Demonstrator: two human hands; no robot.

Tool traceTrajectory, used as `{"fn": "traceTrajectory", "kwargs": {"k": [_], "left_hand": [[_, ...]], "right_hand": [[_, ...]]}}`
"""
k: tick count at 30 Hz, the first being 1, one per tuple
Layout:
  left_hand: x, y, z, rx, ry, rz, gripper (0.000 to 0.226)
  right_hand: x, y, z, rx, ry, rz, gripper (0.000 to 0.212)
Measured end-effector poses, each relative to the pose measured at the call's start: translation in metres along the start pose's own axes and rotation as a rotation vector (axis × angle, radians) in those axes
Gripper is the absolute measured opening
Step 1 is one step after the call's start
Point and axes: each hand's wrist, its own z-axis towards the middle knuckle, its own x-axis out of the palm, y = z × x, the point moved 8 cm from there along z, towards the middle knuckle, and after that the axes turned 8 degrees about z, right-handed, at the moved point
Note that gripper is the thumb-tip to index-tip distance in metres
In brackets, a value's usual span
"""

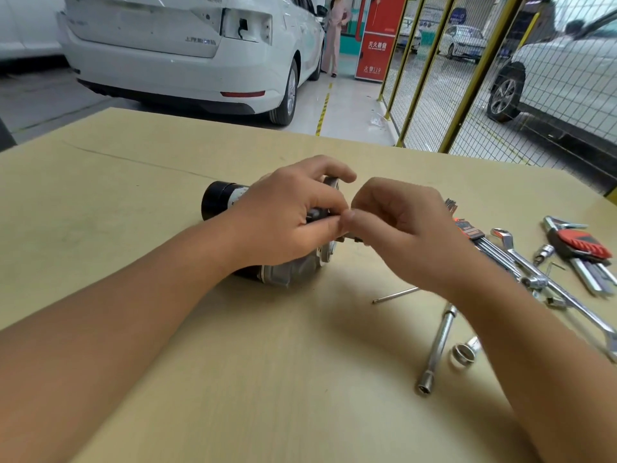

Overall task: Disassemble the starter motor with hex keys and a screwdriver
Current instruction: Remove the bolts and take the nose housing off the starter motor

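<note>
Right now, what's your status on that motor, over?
Left hand grips the starter motor on the table. Right hand pinches something small at its end, hidden. Loose tools lie right, clear.

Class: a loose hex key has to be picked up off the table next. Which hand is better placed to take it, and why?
Probably the right hand: the loose hex key lies just beneath its wrist, and the left hand grips the starter motor.

The bench (167,345) is pale tan with faint wood grain. At centre, the starter motor (220,198) shows a glossy black end and a dull silver-grey housing. At right, 2 hex key sets (582,248) have red-orange holders and chrome keys. At upper left stands a white car (173,45); at upper right, a yellow-framed mesh fence (467,78) and a red cabinet (379,38).
</note>
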Motion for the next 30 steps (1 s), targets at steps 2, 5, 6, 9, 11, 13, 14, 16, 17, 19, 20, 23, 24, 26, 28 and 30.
{"fn": "traceTrajectory", "kwargs": {"k": [2, 5, 6, 9, 11, 13, 14, 16, 17, 19, 20, 23, 24, 26, 28, 30], "left_hand": [[0.0, 0.003, 0.001, -0.019, 0.004, -0.018, 0.019], [-0.003, 0.007, 0.003, -0.031, -0.005, -0.016, 0.018], [-0.004, 0.009, 0.003, -0.036, -0.01, -0.009, 0.018], [-0.005, 0.015, 0.003, -0.061, -0.027, 0.028, 0.02], [-0.006, 0.018, 0.004, -0.074, -0.041, 0.05, 0.022], [-0.007, 0.019, 0.004, -0.084, -0.058, 0.062, 0.022], [-0.008, 0.02, 0.003, -0.091, -0.062, 0.064, 0.022], [-0.008, 0.02, 0.003, -0.099, -0.062, 0.076, 0.024], [-0.008, 0.02, 0.003, -0.101, -0.061, 0.084, 0.024], [-0.008, 0.022, 0.004, -0.108, -0.065, 0.098, 0.024], [-0.008, 0.022, 0.004, -0.113, -0.069, 0.105, 0.024], [-0.008, 0.024, 0.005, -0.125, -0.072, 0.111, 0.026], [-0.008, 0.025, 0.005, -0.126, -0.07, 0.111, 0.026], [-0.007, 0.026, 0.005, -0.124, -0.062, 0.109, 0.026], [-0.01, 0.026, 0.005, -0.122, -0.1, 0.08, 0.024], [-0.02, 0.031, 0.003, -0.173, -0.192, -0.001, 0.029]], "right_hand": [[-0.011, -0.006, 0.0, 0.003, 0.176, -0.168, 0.025], [-0.024, -0.03, -0.007, 0.288, 0.36, -0.102, 0.05], [-0.024, -0.039, -0.013, 0.413, 0.393, -0.036, 0.06], [-0.017, -0.06, -0.023, 0.666, 0.389, 0.092, 0.085], [-0.014, -0.067, -0.026, 0.756, 0.353, 0.134, 0.084], [-0.013, -0.07, -0.027, 0.822, 0.292, 0.214, 0.075], [-0.013, -0.071, -0.027, 0.848, 0.256, 0.266, 0.071], [-0.01, -0.073, -0.027, 0.891, 0.197, 0.346, 0.068], [-0.008, -0.073, -0.028, 0.913, 0.177, 0.372, 0.066], [-0.003, -0.074, -0.03, 0.958, 0.151, 0.42, 0.06], [-0.001, -0.074, -0.031, 0.979, 0.136, 0.444, 0.056], [0.005, -0.075, -0.033, 1.037, 0.068, 0.536, 0.05], [0.008, -0.075, -0.034, 1.058, 0.042, 0.58, 0.049], [0.014, -0.075, -0.036, 1.098, -0.015, 0.681, 0.047], [0.02, -0.075, -0.037, 1.13, -0.074, 0.791, 0.045], [0.026, -0.074, -0.038, 1.155, -0.127, 0.904, 0.045]]}}
